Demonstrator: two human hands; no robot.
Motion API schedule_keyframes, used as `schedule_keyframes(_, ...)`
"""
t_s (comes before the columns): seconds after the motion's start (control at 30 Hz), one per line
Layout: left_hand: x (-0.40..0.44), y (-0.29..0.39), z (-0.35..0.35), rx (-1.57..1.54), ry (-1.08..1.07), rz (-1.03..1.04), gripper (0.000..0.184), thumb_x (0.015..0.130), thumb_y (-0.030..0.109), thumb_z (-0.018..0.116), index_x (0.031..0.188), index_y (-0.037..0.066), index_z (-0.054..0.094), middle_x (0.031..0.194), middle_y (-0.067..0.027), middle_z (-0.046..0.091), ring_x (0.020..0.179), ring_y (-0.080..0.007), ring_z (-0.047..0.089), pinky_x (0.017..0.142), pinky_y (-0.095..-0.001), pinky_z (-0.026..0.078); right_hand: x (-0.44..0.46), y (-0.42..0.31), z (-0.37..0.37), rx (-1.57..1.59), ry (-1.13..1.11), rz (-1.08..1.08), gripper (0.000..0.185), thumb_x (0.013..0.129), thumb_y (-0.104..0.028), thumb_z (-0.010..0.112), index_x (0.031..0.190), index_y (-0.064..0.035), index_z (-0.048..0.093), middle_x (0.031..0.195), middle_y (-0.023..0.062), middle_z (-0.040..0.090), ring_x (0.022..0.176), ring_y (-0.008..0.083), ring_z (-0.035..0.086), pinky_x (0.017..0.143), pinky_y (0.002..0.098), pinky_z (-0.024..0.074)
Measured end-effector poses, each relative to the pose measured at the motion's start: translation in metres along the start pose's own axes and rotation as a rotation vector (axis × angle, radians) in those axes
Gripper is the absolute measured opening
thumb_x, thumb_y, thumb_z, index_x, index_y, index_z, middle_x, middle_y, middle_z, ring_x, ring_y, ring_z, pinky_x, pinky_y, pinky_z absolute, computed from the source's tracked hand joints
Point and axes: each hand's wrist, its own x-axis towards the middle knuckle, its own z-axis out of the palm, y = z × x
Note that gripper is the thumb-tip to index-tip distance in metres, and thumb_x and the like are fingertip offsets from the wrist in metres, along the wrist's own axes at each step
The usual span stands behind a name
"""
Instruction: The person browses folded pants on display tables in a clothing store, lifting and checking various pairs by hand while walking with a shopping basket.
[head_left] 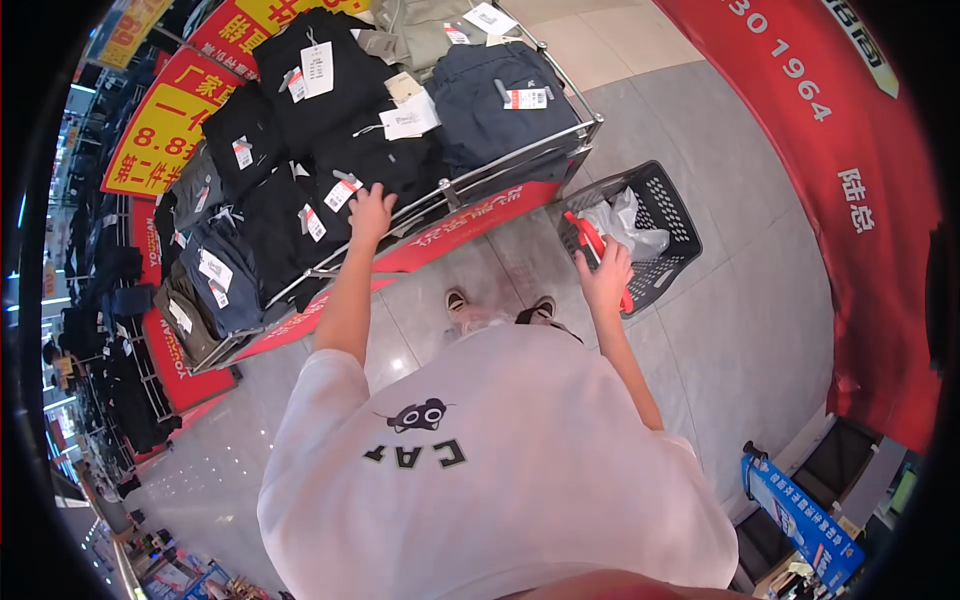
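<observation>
My left hand [371, 217] reaches to the front edge of a clothing display, its fingers apart on folded black trousers [375, 170] beside a white and red price tag [342, 193]. No grip on the cloth is visible. On the right, my right hand [606, 281] is closed around the red handle [587, 237] of a black shopping basket [676, 212]. Inside the basket lies a crumpled clear plastic bag [634, 232]; its contents cannot be made out.
A metal rail [500, 165] edges the display. Dark blue trousers [490, 100] and other tagged garments lie stacked there, with yellow and red signs [170, 125] behind. A red banner [800, 150] stands at right, a blue sign [800, 515] at lower right. Grey tiles [700, 320] cover the floor.
</observation>
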Motion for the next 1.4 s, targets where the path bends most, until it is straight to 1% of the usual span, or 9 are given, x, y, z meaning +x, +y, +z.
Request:
schedule_keyframes(0.07,0.000,0.011,0.004,0.072,-0.027,-0.053,0.039,0.093,0.042,0.060,0.122,0.018,0.053,0.122,-0.0180,0.050,0.114,-0.0457,0.050,0.085,-0.0634,0.047,0.007,0.025,0.004,-0.278,-0.228,0.018,0.051,0.085,-0.035,0.070,0.123,-0.0051,0.055,0.108,0.0155,0.061,0.101,0.0343,0.060,0.084,0.0473,0.0455)
schedule_keyframes(0.2,-0.010,0.025,0.005,0.240,-0.018,-0.039,0.040,0.093,0.039,0.060,0.126,0.018,0.051,0.123,-0.0174,0.050,0.115,-0.0434,0.051,0.086,-0.0626,0.047,0.022,0.048,0.012,-0.173,-0.404,0.179,0.031,0.091,-0.036,0.061,0.103,-0.0081,0.055,0.093,0.0186,0.067,0.081,0.0420,0.066,0.070,0.0525,0.0492)
schedule_keyframes(0.47,0.040,0.030,-0.004,0.244,-0.396,-0.189,0.046,0.089,0.038,0.064,0.129,0.021,0.051,0.136,-0.0187,0.048,0.127,-0.0415,0.048,0.097,-0.0551,0.047,0.070,0.079,0.000,-0.207,-0.374,0.228,0.029,0.092,-0.038,0.058,0.095,-0.0084,0.055,0.084,0.0192,0.067,0.076,0.0429,0.065,0.066,0.0527,0.0485)
schedule_keyframes(0.57,0.055,0.043,-0.009,0.370,-0.515,-0.157,0.042,0.088,0.025,0.063,0.128,0.015,0.054,0.132,-0.0210,0.053,0.125,-0.0388,0.053,0.097,-0.0478,0.050,0.090,0.099,0.001,-0.241,-0.339,0.245,0.027,0.090,-0.036,0.058,0.095,-0.0099,0.056,0.084,0.0186,0.068,0.076,0.0428,0.065,0.067,0.0525,0.0493)
schedule_keyframes(0.73,0.037,0.065,0.015,0.479,-0.304,0.050,0.029,0.083,0.015,0.064,0.111,0.010,0.060,0.112,-0.0139,0.059,0.107,-0.0306,0.062,0.077,-0.0480,0.057,0.127,0.122,-0.009,-0.334,-0.315,0.296,0.027,0.087,-0.037,0.061,0.097,-0.0113,0.058,0.081,0.0172,0.067,0.076,0.0417,0.066,0.067,0.0517,0.0500)
schedule_keyframes(0.93,0.046,0.069,-0.019,-0.078,-0.445,0.158,0.029,0.079,0.014,0.062,0.108,0.011,0.058,0.110,-0.0124,0.058,0.109,-0.0374,0.057,0.088,-0.0522,0.049,0.165,0.155,-0.010,-0.357,-0.339,0.395,0.029,0.083,-0.037,0.063,0.095,-0.0109,0.062,0.079,0.0189,0.068,0.078,0.0412,0.067,0.071,0.0507,0.0507)
schedule_keyframes(1.2,0.038,0.053,0.009,-0.330,0.212,-0.118,0.019,0.084,0.013,0.057,0.101,0.005,0.057,0.101,-0.0143,0.058,0.093,-0.0363,0.060,0.076,-0.0536,0.046,0.198,0.183,-0.010,-0.337,-0.344,0.401,0.028,0.083,-0.035,0.064,0.094,-0.0090,0.064,0.076,0.0166,0.068,0.074,0.0384,0.068,0.067,0.0488,0.0513)
schedule_keyframes(1.27,0.024,0.067,0.004,0.018,-0.099,0.121,0.019,0.084,0.012,0.057,0.101,0.004,0.056,0.098,-0.0163,0.056,0.089,-0.0390,0.059,0.078,-0.0540,0.047,0.208,0.176,-0.020,-0.321,-0.408,0.428,0.028,0.084,-0.034,0.064,0.093,-0.0082,0.065,0.074,0.0167,0.068,0.073,0.0379,0.068,0.066,0.0482,0.0513)
schedule_keyframes(1.4,0.043,0.069,-0.022,-0.145,-0.387,-0.027,0.022,0.085,0.019,0.059,0.098,0.003,0.066,0.100,-0.0189,0.063,0.095,-0.0413,0.062,0.084,-0.0475,0.049,0.239,0.178,-0.027,-0.197,-0.576,0.404,0.030,0.087,-0.035,0.062,0.091,-0.0054,0.065,0.071,0.0155,0.067,0.070,0.0358,0.068,0.064,0.0463,0.0517)
